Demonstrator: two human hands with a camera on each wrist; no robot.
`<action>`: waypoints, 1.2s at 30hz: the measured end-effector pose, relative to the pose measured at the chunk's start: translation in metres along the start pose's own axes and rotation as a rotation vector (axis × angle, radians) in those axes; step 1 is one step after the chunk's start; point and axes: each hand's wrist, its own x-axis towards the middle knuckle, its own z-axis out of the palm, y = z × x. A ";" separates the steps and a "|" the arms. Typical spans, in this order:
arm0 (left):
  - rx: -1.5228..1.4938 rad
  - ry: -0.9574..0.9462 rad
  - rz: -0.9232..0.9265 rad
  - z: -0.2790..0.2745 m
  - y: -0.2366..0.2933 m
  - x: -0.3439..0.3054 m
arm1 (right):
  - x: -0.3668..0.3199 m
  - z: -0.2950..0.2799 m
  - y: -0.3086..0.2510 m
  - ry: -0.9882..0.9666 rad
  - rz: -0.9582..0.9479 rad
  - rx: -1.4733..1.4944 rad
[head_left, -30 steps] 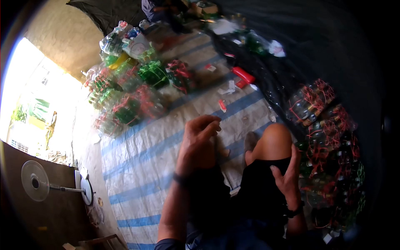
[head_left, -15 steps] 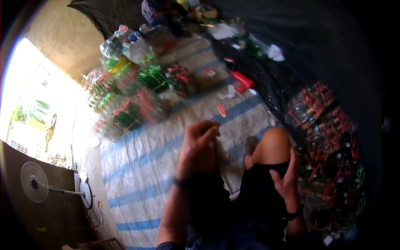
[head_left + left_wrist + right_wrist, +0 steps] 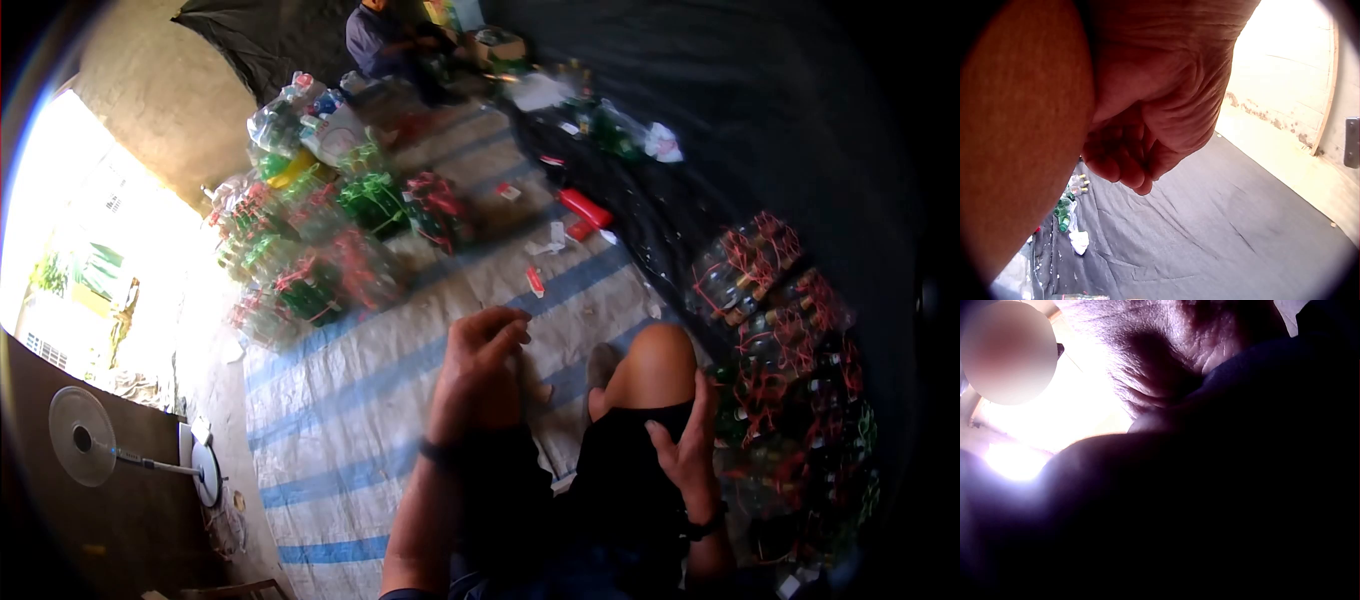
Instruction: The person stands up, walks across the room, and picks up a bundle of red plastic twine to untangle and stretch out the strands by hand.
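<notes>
Left hand: hanging loosely curled by the left knee, holding nothing visible. Right hand: resting relaxed, thumb spread, beside the right knee, which is pointing forward. Red-and-white wrapper: lying ahead on the striped sheet, long axis running mostly forward.

Striped sheet with bundled bottles, red scraps, seemingly paper.

Left hand: positioned beside the left knee, wrist bent, fingers loosely curled. Right hand: rests against the outer side of the right knee, thumb spread from the fingers. Both knees are bent. The 2 forearms extend forward.
</notes>
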 end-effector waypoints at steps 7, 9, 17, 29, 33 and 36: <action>-0.084 0.056 -0.069 0.004 -0.002 -0.003 | 0.000 0.001 0.001 0.010 -0.011 0.000; -0.120 0.078 -0.089 0.005 -0.002 -0.005 | 0.001 0.001 0.000 0.010 -0.014 0.000; 0.071 0.054 0.054 0.002 0.009 -0.002 | 0.003 0.000 -0.002 0.002 -0.015 0.001; 0.185 0.039 -0.008 0.000 0.026 0.000 | -0.001 0.001 0.004 -0.001 -0.003 -0.015; -0.039 0.043 -0.171 0.000 0.023 0.001 | 0.000 0.001 0.002 0.010 -0.002 -0.001; 0.321 0.017 0.101 -0.002 0.024 -0.001 | 0.000 0.001 0.003 0.004 0.003 0.010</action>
